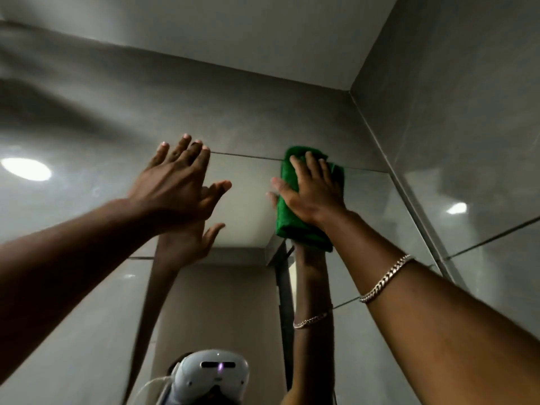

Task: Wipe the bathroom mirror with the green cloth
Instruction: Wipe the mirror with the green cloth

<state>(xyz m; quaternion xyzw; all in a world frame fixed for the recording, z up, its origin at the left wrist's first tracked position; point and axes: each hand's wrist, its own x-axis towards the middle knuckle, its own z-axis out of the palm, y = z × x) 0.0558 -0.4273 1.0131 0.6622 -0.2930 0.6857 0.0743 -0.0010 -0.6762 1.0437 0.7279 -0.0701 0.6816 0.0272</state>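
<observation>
The bathroom mirror fills the wall ahead, its top edge running just above both raised hands. My right hand lies flat on the folded green cloth and presses it against the glass at the mirror's top edge. My left hand is up against the mirror to the left of the cloth, fingers spread, holding nothing. Both arms and hands are doubled in the reflection below.
Grey tiled wall rises above the mirror and a side wall meets it close on the right. A gold chain bracelet sits on my right wrist. The mirror reflects a white headset and a ceiling light.
</observation>
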